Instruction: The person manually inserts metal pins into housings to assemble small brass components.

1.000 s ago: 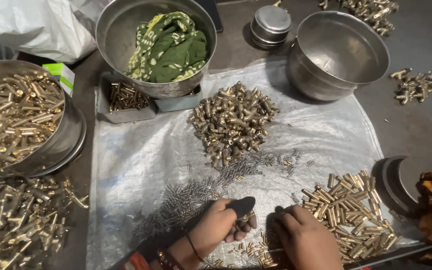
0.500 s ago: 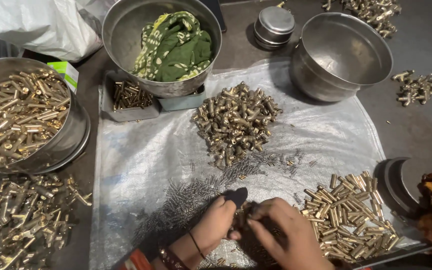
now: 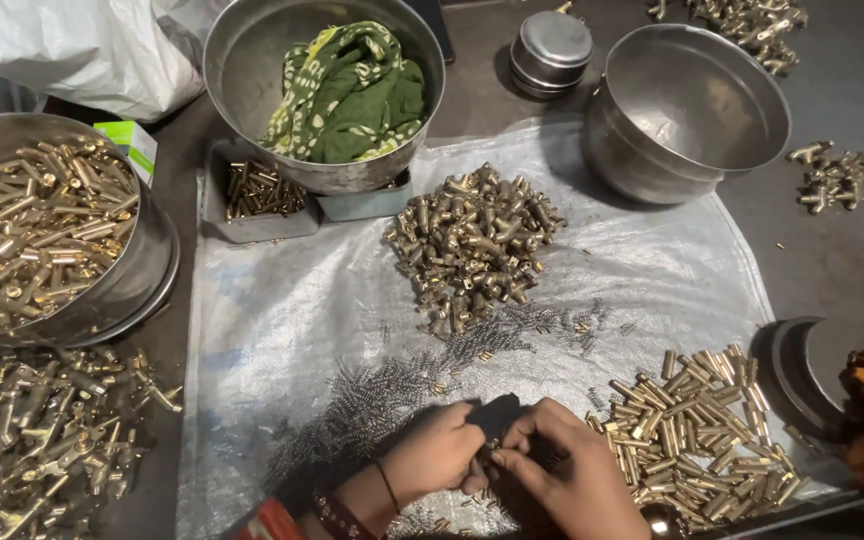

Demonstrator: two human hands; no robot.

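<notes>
At near edge of white plastic sheet (image 3: 282, 330): left hand (image 3: 437, 455) curled shut around small dark tool (image 3: 494, 415), right hand (image 3: 562, 475) touching it, fingertips (image 3: 500, 458) pinched on tiny part, too small to identify. Dark springs (image 3: 382, 395) scattered just beyond hands. Brass tubes (image 3: 697, 435) heaped near right edge, short brass fittings (image 3: 472, 245) piled mid-sheet. Steel bowl with green cloth (image 3: 347, 95) at far edge, empty steel pot (image 3: 687, 110) far right corner, bowl of brass pieces (image 3: 37, 235) off left edge.
</notes>
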